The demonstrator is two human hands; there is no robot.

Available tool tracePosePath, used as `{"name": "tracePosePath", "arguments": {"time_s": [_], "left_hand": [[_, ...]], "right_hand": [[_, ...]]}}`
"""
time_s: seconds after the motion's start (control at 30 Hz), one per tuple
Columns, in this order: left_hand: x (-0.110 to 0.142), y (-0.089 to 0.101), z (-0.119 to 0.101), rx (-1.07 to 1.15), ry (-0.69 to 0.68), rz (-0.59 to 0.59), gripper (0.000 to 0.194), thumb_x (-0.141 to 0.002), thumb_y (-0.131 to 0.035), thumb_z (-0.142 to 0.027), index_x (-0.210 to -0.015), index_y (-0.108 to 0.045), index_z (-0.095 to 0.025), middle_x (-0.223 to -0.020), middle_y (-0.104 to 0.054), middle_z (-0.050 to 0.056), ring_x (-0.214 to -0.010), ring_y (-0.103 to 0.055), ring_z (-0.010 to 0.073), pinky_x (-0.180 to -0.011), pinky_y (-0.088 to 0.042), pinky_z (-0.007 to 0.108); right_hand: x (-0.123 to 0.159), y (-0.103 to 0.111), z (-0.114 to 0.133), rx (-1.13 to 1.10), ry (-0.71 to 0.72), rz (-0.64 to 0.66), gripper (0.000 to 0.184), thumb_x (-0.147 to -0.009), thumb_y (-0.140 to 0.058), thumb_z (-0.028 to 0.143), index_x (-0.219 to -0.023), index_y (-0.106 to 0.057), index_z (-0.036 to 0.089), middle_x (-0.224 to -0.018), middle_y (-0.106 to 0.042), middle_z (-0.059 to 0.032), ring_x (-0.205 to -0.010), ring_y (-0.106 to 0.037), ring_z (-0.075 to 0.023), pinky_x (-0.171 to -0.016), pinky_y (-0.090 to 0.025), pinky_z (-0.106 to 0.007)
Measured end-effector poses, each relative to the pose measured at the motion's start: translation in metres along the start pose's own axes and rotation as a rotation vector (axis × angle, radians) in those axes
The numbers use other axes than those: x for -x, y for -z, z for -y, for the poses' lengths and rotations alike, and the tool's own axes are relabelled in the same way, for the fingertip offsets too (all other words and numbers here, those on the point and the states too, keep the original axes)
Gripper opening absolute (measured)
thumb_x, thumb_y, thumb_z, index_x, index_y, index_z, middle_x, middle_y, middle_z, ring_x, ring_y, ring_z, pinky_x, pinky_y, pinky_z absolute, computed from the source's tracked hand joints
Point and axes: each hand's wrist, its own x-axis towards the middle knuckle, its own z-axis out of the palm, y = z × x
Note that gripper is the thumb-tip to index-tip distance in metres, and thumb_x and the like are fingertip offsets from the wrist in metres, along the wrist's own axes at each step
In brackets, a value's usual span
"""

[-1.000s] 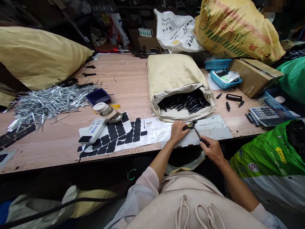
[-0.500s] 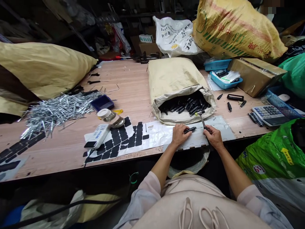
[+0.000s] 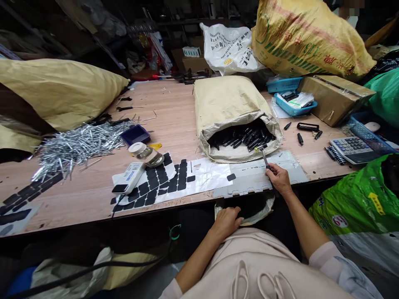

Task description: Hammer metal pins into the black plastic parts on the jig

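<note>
My right hand point(image 3: 279, 179) is closed around the dark handle of a small hammer point(image 3: 264, 158). The hammer's metal shaft points up at the mouth of a beige sack point(image 3: 232, 97), which lies on its side with many black pen-shaped parts point(image 3: 246, 136) inside. Below the table edge, my left hand point(image 3: 227, 222) is over the mouth of a second sack point(image 3: 263, 212). Its thumb and a finger show apart, with no part visible between them. A grey board point(image 3: 249, 176) lies at the table's front edge, with a black square pad point(image 3: 231, 177) on its left.
Thin metal rods point(image 3: 84, 143) lie heaped on the left near a blue tray point(image 3: 135, 134), a jar point(image 3: 146, 153) and sheets of black pads point(image 3: 152, 178). To the right are a calculator point(image 3: 352, 149), blue baskets point(image 3: 294, 109), a cardboard box point(image 3: 336, 97) and a green bag point(image 3: 358, 199).
My left hand has moved down off the board to the sack below the table edge; the black pen-shaped part it held is out of sight. My right hand stays put with the hammer.
</note>
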Motion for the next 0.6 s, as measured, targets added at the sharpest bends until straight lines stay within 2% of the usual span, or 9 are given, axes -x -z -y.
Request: {"name": "tracePosePath", "arguments": {"time_s": [0.07, 0.17, 0.23, 0.33, 0.4, 0.43, 0.5, 0.57, 0.6], "left_hand": [[-0.004, 0.017, -0.009, 0.097, -0.004, 0.030, 0.031, -0.086, -0.063, -0.039, -0.115, -0.070, -0.029, -0.085, -0.074, 0.004, -0.082, -0.070, 0.0234, -0.070, -0.046, 0.031], [-0.026, 0.056, -0.021, 0.233, -0.011, -0.083, 0.030, -0.087, -0.060, -0.048, -0.100, -0.075, -0.026, -0.072, -0.071, 0.001, -0.067, -0.064, 0.0178, -0.062, -0.043, 0.027], [-0.054, 0.088, -0.022, 0.268, 0.074, -0.247, 0.032, -0.089, -0.058, -0.049, -0.091, -0.074, -0.022, -0.074, -0.071, 0.002, -0.066, -0.063, 0.0172, -0.061, -0.043, 0.027], [-0.107, 0.135, -0.009, 0.224, 0.312, -0.547, 0.029, -0.092, -0.055, -0.043, -0.093, -0.071, -0.019, -0.087, -0.073, 0.008, -0.076, -0.066, 0.0207, -0.068, -0.047, 0.031], [-0.139, 0.160, 0.004, 0.126, 0.426, -0.684, 0.025, -0.093, -0.055, -0.039, -0.097, -0.069, -0.018, -0.097, -0.072, 0.012, -0.089, -0.067, 0.0257, -0.076, -0.049, 0.036], [-0.153, 0.170, 0.010, 0.085, 0.474, -0.713, 0.025, -0.092, -0.056, -0.038, -0.098, -0.068, -0.017, -0.101, -0.072, 0.015, -0.095, -0.067, 0.0283, -0.080, -0.049, 0.038], [-0.174, 0.183, 0.022, 0.043, 0.558, -0.693, 0.025, -0.090, -0.061, -0.037, -0.097, -0.067, -0.015, -0.105, -0.070, 0.019, -0.102, -0.065, 0.0331, -0.084, -0.049, 0.043], [-0.186, 0.188, 0.030, 0.054, 0.606, -0.646, 0.025, -0.085, -0.067, -0.038, -0.094, -0.066, -0.014, -0.103, -0.069, 0.020, -0.104, -0.064, 0.0364, -0.085, -0.049, 0.047], [-0.189, 0.188, 0.033, 0.080, 0.589, -0.637, 0.025, -0.084, -0.069, -0.037, -0.093, -0.066, -0.014, -0.101, -0.068, 0.020, -0.105, -0.063, 0.0376, -0.085, -0.048, 0.048]], "right_hand": [[0.000, 0.000, 0.001, 0.009, 0.008, 0.003, 0.043, -0.083, -0.062, 0.044, -0.112, -0.073, 0.015, -0.076, -0.073, -0.0047, -0.066, -0.068, -0.0189, -0.058, -0.056, -0.027], [0.000, 0.000, 0.003, 0.017, 0.015, 0.007, 0.042, -0.083, -0.062, 0.043, -0.111, -0.073, 0.014, -0.076, -0.072, -0.0045, -0.064, -0.067, -0.0182, -0.059, -0.055, -0.027], [0.000, 0.000, 0.004, 0.021, 0.017, 0.011, 0.041, -0.083, -0.062, 0.042, -0.111, -0.073, 0.014, -0.075, -0.072, -0.0043, -0.061, -0.066, -0.0175, -0.058, -0.054, -0.027], [0.000, 0.000, 0.004, 0.023, 0.020, 0.014, 0.041, -0.084, -0.061, 0.042, -0.112, -0.073, 0.014, -0.072, -0.071, -0.0038, -0.059, -0.064, -0.0173, -0.056, -0.053, -0.027], [0.000, 0.000, 0.004, 0.016, 0.023, 0.012, 0.042, -0.084, -0.061, 0.042, -0.112, -0.072, 0.013, -0.072, -0.071, -0.0042, -0.060, -0.065, -0.0178, -0.056, -0.053, -0.027], [0.000, 0.000, 0.003, 0.012, 0.022, 0.013, 0.043, -0.084, -0.061, 0.042, -0.113, -0.072, 0.013, -0.072, -0.072, -0.0044, -0.060, -0.066, -0.0181, -0.057, -0.054, -0.027], [0.000, 0.000, 0.003, 0.005, 0.021, 0.009, 0.043, -0.084, -0.061, 0.043, -0.113, -0.072, 0.012, -0.072, -0.072, -0.0048, -0.061, -0.066, -0.0185, -0.057, -0.054, -0.027], [0.000, -0.001, 0.003, 0.003, 0.015, 0.007, 0.043, -0.084, -0.061, 0.042, -0.113, -0.072, 0.012, -0.072, -0.072, -0.0047, -0.060, -0.066, -0.0183, -0.057, -0.054, -0.027], [0.000, -0.001, 0.003, 0.004, 0.013, 0.007, 0.043, -0.084, -0.061, 0.042, -0.112, -0.072, 0.012, -0.072, -0.072, -0.0044, -0.059, -0.066, -0.0180, -0.056, -0.054, -0.027]]}}
